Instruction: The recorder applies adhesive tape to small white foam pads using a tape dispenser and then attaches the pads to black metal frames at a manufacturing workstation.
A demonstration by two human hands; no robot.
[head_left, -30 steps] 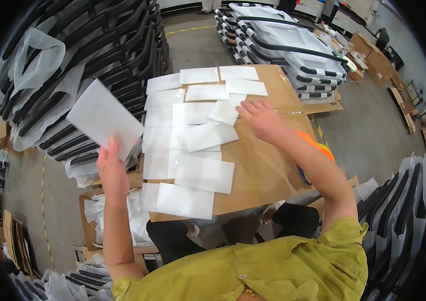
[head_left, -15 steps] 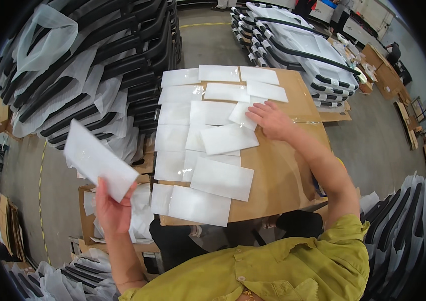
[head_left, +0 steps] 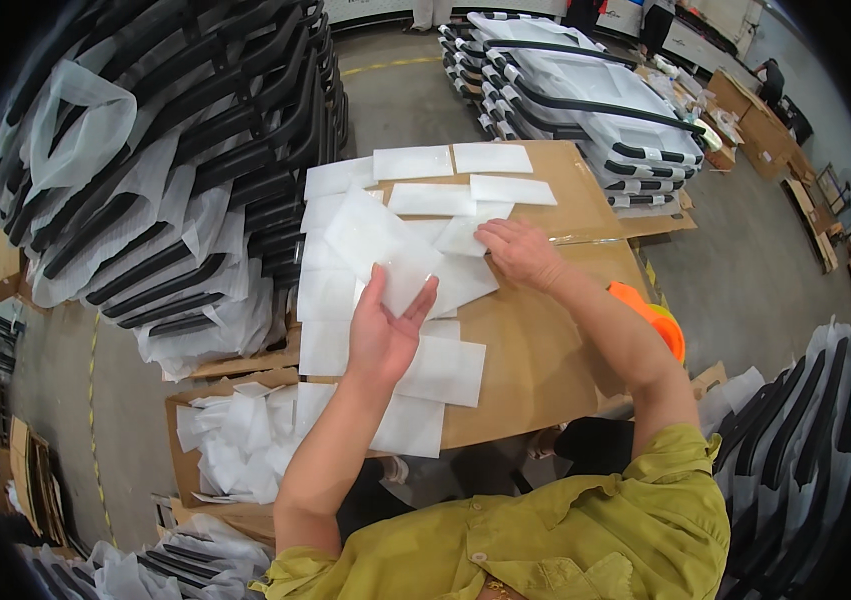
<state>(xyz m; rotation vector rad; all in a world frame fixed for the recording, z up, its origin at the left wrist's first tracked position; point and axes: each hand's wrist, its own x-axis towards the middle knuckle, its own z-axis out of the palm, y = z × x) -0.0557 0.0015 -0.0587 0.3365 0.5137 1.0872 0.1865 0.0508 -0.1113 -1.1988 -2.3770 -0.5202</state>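
My left hand (head_left: 383,335) grips the lower end of a white foam sheet (head_left: 375,238) between thumb and fingers, raised and tilted over the cardboard-topped work surface (head_left: 535,340). Just right of that sheet, the bent fingers of my right hand (head_left: 522,252) pinch the edge of a smaller white foam piece (head_left: 460,238). Overlapping rows of white foam sheets (head_left: 450,368) cover the left and far parts of the cardboard. Some have shiny clear strips along an edge. The raised sheet hides several of those underneath.
Beside the surface at lower left stands a cardboard box (head_left: 183,440) full of white foam pieces (head_left: 235,440). Black tubular frames wrapped in foam (head_left: 235,130) are stacked high at left; another wrapped stack (head_left: 585,100) is at far right. Something orange (head_left: 650,320) shows by the right edge.
My left hand has brought its foam sheet from beyond the left edge to over the rows, near my right hand. The right fingers have shifted to the small piece's edge. The view has shifted slightly.
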